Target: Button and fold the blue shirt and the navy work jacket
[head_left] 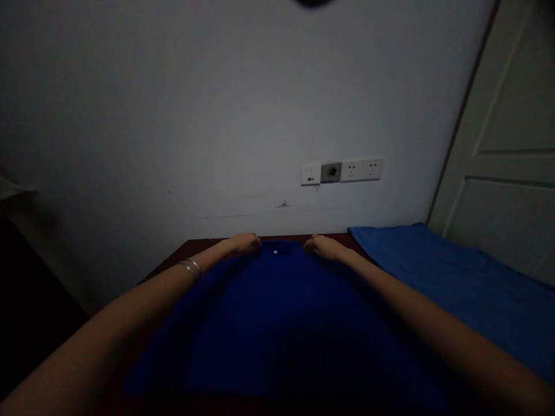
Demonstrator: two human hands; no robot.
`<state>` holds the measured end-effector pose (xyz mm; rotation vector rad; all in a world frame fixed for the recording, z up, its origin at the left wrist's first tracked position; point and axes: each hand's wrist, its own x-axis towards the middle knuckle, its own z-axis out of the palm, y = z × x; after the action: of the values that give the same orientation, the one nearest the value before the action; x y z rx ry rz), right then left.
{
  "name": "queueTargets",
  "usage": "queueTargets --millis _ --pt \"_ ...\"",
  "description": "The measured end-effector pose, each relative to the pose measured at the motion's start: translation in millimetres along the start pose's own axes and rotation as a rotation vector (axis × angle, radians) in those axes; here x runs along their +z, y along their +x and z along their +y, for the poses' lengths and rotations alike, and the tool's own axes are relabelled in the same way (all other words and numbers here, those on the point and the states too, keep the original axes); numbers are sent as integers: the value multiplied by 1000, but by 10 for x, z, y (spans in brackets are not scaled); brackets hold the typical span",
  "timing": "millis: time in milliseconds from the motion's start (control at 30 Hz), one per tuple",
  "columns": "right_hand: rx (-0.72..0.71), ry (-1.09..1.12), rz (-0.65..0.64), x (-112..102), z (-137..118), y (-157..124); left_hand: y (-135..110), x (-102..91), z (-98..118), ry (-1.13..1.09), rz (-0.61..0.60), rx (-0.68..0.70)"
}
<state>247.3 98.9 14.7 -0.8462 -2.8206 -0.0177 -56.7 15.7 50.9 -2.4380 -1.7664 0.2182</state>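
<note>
A dark blue garment point(277, 323) lies spread on a dark wooden table point(182, 254), its collar with a small white label toward the wall. My left hand point(243, 243) is curled closed on the left side of the collar, with a silver bracelet on its wrist. My right hand point(321, 247) is closed on the right side of the collar. Both arms reach forward over the garment.
A lighter blue cloth point(455, 277) lies to the right of the garment. A white wall point(217, 115) stands right behind the table, with a row of sockets point(342, 171). A white door point(507, 162) is at the right. The room is dim.
</note>
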Motion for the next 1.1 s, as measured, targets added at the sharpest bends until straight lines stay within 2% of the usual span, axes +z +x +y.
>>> queueTargets --millis 133,300,400,533,800,967,1100 --pt "8 60 -7 185 147 364 262 162 -68 8 23 15" --pt "6 92 -39 364 265 622 494 315 -248 -134 -69 40" --pt "0 127 -58 434 298 748 583 366 -298 -315 -121 -22" --pt "17 180 -70 490 289 895 671 421 -316 -426 -92 -115" --pt "205 229 60 503 267 1093 819 532 -466 -508 -40 -244" --pt "350 240 93 636 225 1122 887 701 -458 -602 -60 -280" --pt "312 265 44 662 223 1064 876 748 -398 -693 -108 -241"
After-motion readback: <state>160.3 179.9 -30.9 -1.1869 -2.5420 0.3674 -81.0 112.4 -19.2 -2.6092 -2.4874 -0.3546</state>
